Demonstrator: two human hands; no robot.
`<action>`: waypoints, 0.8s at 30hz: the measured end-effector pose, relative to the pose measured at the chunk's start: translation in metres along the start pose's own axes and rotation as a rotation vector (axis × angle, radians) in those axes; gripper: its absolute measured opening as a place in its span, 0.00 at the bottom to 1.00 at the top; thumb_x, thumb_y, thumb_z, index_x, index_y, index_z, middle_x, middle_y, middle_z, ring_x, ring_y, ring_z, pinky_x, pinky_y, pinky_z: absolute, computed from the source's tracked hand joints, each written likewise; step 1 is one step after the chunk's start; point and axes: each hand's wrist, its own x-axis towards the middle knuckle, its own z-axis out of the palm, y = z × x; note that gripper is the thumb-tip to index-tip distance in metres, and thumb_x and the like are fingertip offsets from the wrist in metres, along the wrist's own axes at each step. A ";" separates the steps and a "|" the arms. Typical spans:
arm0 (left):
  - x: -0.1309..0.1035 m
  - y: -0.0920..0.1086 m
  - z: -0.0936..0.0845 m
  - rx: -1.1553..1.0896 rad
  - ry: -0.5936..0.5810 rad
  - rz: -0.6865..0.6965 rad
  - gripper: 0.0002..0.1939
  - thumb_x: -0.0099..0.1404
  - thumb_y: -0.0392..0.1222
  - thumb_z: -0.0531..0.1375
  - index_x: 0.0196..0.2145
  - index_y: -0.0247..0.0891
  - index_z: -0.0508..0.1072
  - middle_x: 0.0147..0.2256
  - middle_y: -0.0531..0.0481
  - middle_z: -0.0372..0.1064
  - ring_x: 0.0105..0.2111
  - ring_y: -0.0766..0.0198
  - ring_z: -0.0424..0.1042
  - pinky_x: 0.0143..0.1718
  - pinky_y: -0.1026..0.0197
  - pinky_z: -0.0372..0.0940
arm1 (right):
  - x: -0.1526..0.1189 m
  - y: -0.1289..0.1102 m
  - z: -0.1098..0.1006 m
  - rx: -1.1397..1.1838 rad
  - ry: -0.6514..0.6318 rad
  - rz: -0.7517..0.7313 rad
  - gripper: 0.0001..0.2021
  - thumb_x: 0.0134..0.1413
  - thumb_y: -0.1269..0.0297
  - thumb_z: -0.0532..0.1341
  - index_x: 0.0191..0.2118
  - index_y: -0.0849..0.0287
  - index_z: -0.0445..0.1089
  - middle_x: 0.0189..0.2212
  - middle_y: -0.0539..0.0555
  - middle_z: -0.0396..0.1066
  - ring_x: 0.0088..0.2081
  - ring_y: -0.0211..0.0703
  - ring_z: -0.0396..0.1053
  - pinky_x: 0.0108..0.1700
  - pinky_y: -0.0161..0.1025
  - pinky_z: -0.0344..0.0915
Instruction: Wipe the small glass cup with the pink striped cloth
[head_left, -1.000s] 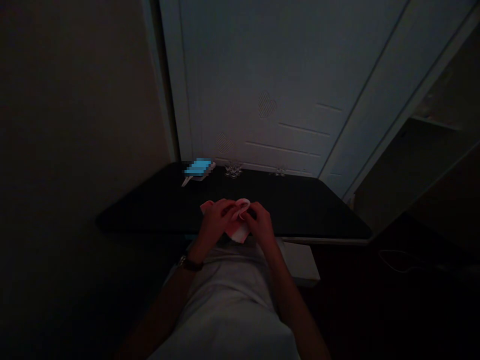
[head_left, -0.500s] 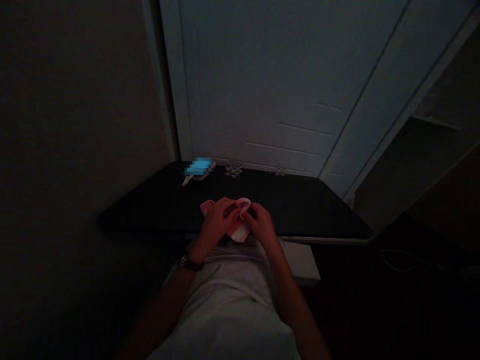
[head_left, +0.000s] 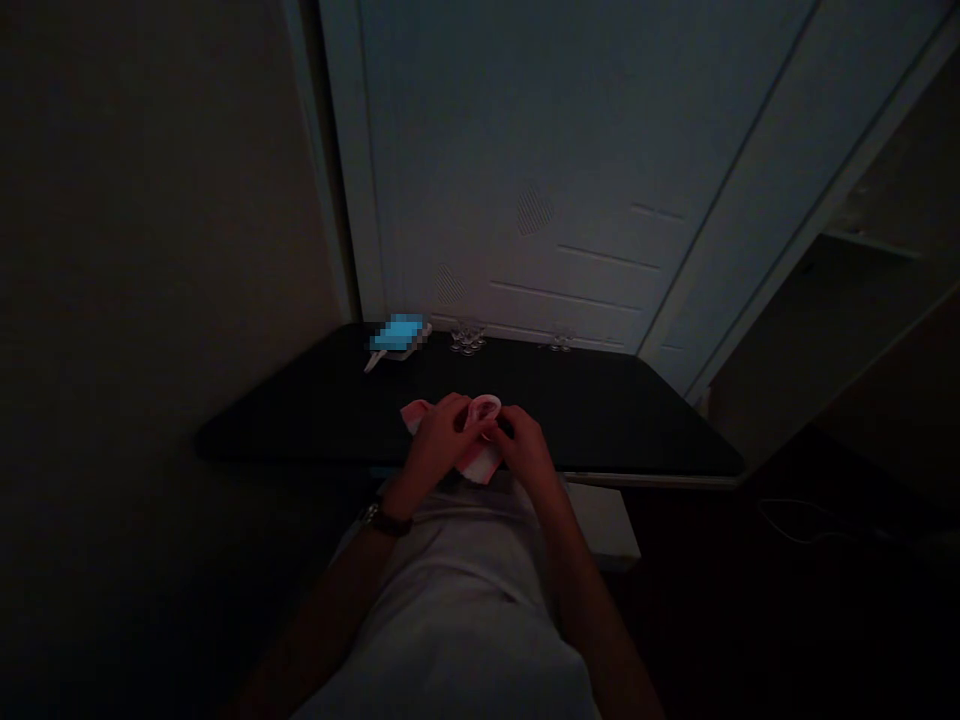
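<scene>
Both hands hold a pink-and-white sock [head_left: 478, 464] just above the near edge of the black tabletop. Its rounded cuff [head_left: 486, 402] stands up between the hands, and its opening faces up. My left hand [head_left: 442, 440] is closed on the left side of the cuff, with the thumb reaching across toward the right. On the other side, my right hand [head_left: 523, 440] pinches the cuff with thumb and fingertips. A pink end [head_left: 414, 412] of cloth sticks out past the left fingers; whether it belongs to the same sock is hidden by the hand.
The black tabletop [head_left: 600, 410] stands against a pale panel [head_left: 525, 130] with embossed hearts. At the back left lies a device with a lit blue screen [head_left: 397, 332]. Small shiny objects [head_left: 468, 342] sit by the panel. Below the table's near edge is a white box [head_left: 606, 525]. The room is dim.
The cuff's opening looks wider and rounder than before. My left thumb has shifted slightly right toward my right fingertips. Everything on the tabletop stays in place.
</scene>
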 end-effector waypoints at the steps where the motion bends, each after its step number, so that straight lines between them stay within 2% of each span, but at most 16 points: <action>1: 0.002 0.001 0.001 0.010 0.003 -0.013 0.12 0.57 0.49 0.56 0.30 0.38 0.67 0.29 0.52 0.64 0.30 0.64 0.65 0.30 0.62 0.59 | 0.000 0.000 0.000 -0.008 -0.002 0.001 0.05 0.51 0.67 0.58 0.35 0.60 0.68 0.33 0.52 0.67 0.36 0.39 0.64 0.39 0.36 0.59; 5: 0.005 0.002 0.005 0.017 0.001 -0.040 0.13 0.58 0.51 0.55 0.28 0.37 0.66 0.28 0.52 0.64 0.30 0.64 0.64 0.30 0.62 0.59 | -0.001 -0.001 -0.001 -0.041 0.002 0.002 0.05 0.50 0.67 0.58 0.34 0.59 0.68 0.33 0.52 0.67 0.36 0.39 0.64 0.39 0.36 0.59; 12: 0.002 -0.001 0.004 0.024 -0.017 -0.020 0.14 0.58 0.52 0.55 0.33 0.37 0.68 0.31 0.51 0.65 0.31 0.63 0.65 0.32 0.61 0.59 | 0.002 -0.001 -0.003 -0.184 -0.008 -0.007 0.02 0.48 0.67 0.60 0.31 0.58 0.69 0.32 0.53 0.67 0.37 0.41 0.63 0.40 0.38 0.58; 20: -0.001 0.000 0.004 0.101 -0.022 0.028 0.12 0.59 0.48 0.56 0.35 0.37 0.68 0.31 0.51 0.64 0.32 0.62 0.65 0.32 0.61 0.59 | -0.003 -0.012 -0.004 -0.301 -0.014 0.001 0.02 0.50 0.69 0.59 0.29 0.57 0.69 0.31 0.53 0.67 0.36 0.42 0.63 0.39 0.38 0.57; 24: -0.001 -0.003 0.005 0.160 0.010 0.031 0.10 0.59 0.46 0.56 0.34 0.37 0.67 0.31 0.50 0.64 0.33 0.61 0.64 0.33 0.60 0.59 | 0.000 -0.013 0.001 -0.359 -0.034 0.010 0.01 0.50 0.68 0.59 0.31 0.56 0.67 0.34 0.54 0.66 0.38 0.44 0.62 0.38 0.38 0.57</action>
